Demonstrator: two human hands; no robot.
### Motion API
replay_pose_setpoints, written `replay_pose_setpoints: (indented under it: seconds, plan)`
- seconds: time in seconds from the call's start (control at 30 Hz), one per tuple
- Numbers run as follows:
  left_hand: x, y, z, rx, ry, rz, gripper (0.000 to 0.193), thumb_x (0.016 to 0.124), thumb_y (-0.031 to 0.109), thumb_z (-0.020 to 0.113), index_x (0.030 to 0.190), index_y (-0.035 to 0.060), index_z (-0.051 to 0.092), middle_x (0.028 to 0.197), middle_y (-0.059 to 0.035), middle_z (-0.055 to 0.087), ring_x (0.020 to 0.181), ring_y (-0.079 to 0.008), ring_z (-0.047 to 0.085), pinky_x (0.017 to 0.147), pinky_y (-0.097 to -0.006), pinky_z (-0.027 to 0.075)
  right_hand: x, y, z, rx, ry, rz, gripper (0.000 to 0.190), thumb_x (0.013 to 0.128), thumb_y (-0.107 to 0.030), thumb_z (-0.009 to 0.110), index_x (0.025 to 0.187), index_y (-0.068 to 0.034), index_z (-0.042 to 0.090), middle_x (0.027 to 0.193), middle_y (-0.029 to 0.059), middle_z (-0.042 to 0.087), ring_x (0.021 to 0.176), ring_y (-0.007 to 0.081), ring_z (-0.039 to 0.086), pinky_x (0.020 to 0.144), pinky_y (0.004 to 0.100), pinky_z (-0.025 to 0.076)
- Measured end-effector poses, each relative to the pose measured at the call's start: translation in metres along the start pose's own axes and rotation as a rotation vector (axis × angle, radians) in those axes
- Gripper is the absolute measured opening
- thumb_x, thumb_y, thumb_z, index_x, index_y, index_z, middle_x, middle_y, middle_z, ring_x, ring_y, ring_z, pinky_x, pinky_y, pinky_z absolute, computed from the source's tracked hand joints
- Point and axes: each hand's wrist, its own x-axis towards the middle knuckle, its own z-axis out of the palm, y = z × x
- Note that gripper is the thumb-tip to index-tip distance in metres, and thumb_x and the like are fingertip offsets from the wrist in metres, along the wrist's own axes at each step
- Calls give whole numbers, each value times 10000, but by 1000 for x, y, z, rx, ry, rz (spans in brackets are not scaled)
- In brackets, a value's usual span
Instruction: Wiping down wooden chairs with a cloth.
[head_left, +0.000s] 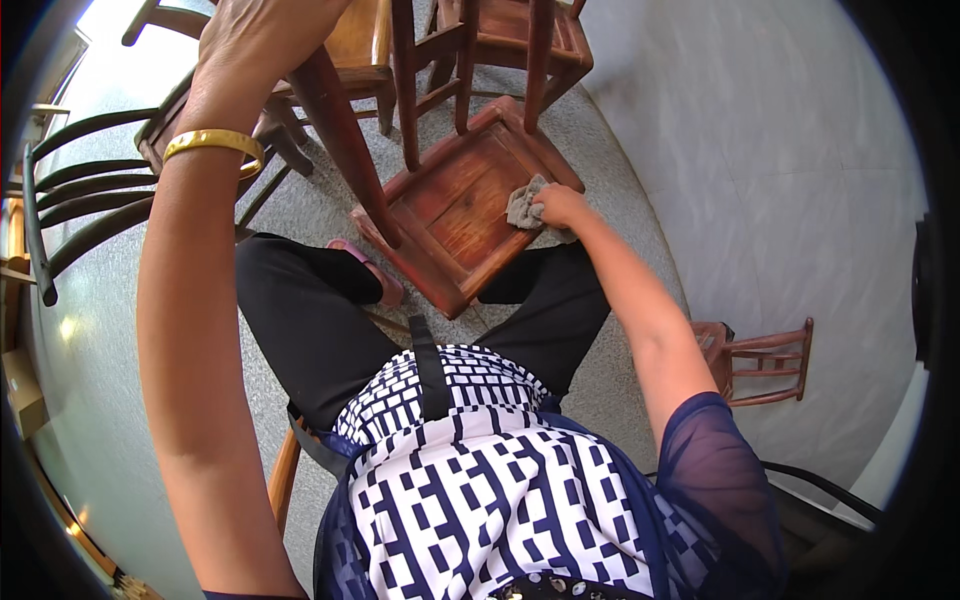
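A reddish-brown wooden chair or stool lies between my knees, its worn panel facing up and several legs rising from it. My right hand grips a crumpled grey cloth, which touches the panel near its right side. At the top edge of the view, my left hand is over the upper end of a thick wooden leg. Its fingers are cut off by the frame, so its grip cannot be seen. A gold-coloured bangle circles my left wrist.
Beyond the upturned piece stand a yellowish wooden chair and a reddish one. A dark slatted chair is at the left. A small wooden chair stands by the grey wall on the right.
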Motion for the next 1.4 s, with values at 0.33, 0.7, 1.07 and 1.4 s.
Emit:
replay_pose_setpoints:
  seconds: [0.33, 0.7, 1.07, 1.4]
  plan:
    - [0, 1, 2, 27, 9, -22, 402, 908, 370, 474, 867, 2, 629, 760, -183, 643, 758, -331, 638, 713, -435, 482, -11, 2, -9, 7, 204, 229, 355, 778, -134, 557, 1114, -222, 629, 1143, 119, 539, 1053, 326, 531, 876, 434, 465]
    - [3, -3, 7, 29, 31, -11, 418, 912, 374, 463, 847, 1, 639, 757, -187, 643, 764, -330, 637, 719, -436, 481, -13, -20, 18, -282, 336, 158, 194, 854, -233, 502, 891, -145, 671, 1027, 111, 563, 969, 288, 546, 753, 426, 460]
    - [2, -7, 6, 15, -6, -32, 429, 915, 378, 470, 822, -2, 645, 727, -171, 636, 729, -318, 634, 691, -433, 481, -45, -59, 7, 41, 122, -130, 314, 762, -121, 576, 1063, -170, 652, 1045, 154, 554, 1012, 328, 536, 834, 438, 464]
    - [3, -4, 6, 33, 5, -11, 406, 915, 371, 466, 854, 11, 642, 733, -175, 638, 745, -316, 637, 696, -435, 483, -23, -4, -6, -115, 215, 157, 232, 771, -132, 577, 986, -122, 663, 1086, 127, 551, 1032, 310, 533, 811, 450, 474]
